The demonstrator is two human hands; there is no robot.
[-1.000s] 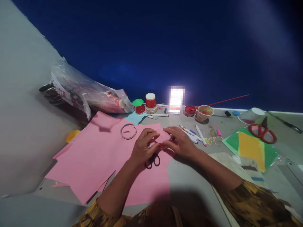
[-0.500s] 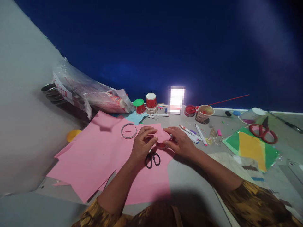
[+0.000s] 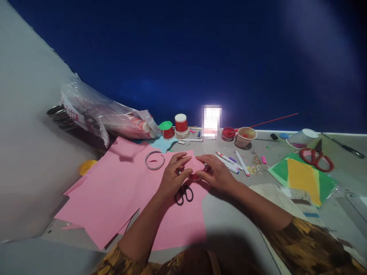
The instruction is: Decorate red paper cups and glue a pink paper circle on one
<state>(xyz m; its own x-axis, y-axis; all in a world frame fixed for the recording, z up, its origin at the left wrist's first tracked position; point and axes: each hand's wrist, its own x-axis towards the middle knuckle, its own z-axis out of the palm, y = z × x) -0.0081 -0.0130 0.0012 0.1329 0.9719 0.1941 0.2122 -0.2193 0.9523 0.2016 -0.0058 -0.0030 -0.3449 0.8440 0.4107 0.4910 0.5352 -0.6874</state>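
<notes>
Between my two hands is a small red cup (image 3: 195, 177), with a piece of pink paper (image 3: 196, 165) over its top. My left hand (image 3: 177, 173) curls round its left side, thumb and fingers pressing at the paper's edge. From the right, my right hand (image 3: 216, 172) grips the same cup and paper in a like way. The hands hide most of the cup. Just below them, small black-handled scissors (image 3: 184, 195) lie on a pink paper sheet (image 3: 180, 229), their blades out of sight. A grey tape ring (image 3: 155, 168) rests on pink paper to the left.
A green-topped red cup (image 3: 168, 130) and a white-topped red cup (image 3: 181, 124) stand at the back. Markers (image 3: 242, 163) lie right of my hands, near a paint-stained paper cup (image 3: 246, 137). Red-handled scissors (image 3: 317, 159) rest on green and yellow sheets (image 3: 304, 179). A plastic bag (image 3: 114, 110) leans left.
Both hands keep their hold on the red cup and pink paper, with only a slight shift of the fingers. The whole view has moved a little.
</notes>
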